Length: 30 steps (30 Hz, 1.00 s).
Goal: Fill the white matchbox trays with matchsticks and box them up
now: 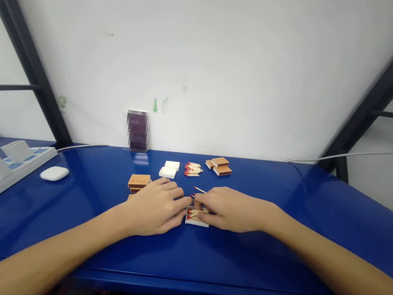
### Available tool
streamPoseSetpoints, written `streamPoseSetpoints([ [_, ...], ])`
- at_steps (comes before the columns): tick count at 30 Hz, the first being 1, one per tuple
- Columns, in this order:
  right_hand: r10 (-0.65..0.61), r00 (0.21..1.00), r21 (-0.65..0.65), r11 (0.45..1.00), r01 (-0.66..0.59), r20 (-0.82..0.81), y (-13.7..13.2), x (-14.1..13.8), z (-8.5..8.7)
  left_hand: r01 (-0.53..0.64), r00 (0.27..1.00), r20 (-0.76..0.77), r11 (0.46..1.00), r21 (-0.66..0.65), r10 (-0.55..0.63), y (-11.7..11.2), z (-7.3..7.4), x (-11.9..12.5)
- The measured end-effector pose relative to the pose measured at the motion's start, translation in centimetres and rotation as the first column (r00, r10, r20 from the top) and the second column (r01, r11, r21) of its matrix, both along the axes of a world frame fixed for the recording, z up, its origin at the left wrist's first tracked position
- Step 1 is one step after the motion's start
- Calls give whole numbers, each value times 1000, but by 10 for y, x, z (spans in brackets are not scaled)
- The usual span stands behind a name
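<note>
Two hands, one small white cardboard tray (197, 222) between them on the glossy blue table (95, 231). Left hand (156, 208): fingers flat, held together, touching the tray's left edge. Right hand (227, 210): nearer, over the tray, fingertips pinching red-tipped wooden matches (194, 212) that lie left-to-right.

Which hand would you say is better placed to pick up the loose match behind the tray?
Probably the right hand: the loose match lies beside its forefinger, while the left hand rests flat, slightly farther off.
</note>
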State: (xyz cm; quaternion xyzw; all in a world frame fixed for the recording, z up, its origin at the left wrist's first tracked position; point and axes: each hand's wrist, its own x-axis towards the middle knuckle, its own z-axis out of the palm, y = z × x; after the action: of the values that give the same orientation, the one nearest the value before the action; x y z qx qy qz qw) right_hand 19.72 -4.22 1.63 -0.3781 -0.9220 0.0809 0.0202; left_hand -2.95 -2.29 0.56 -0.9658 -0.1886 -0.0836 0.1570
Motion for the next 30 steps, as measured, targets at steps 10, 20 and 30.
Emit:
streamPoseSetpoints([
  [10,20,998,47,999,-17,-54,5,0,-4,54,998,49,980,-192,-46,-1,-4,0],
  [20,50,991,6,999,-50,-125,5,0,-2,44,997,65,973,-228,-30,3,-7,-2],
  [30,77,979,-40,995,-86,-190,6,2,-3,72,996,70,950,-305,-53,8,-6,-4],
])
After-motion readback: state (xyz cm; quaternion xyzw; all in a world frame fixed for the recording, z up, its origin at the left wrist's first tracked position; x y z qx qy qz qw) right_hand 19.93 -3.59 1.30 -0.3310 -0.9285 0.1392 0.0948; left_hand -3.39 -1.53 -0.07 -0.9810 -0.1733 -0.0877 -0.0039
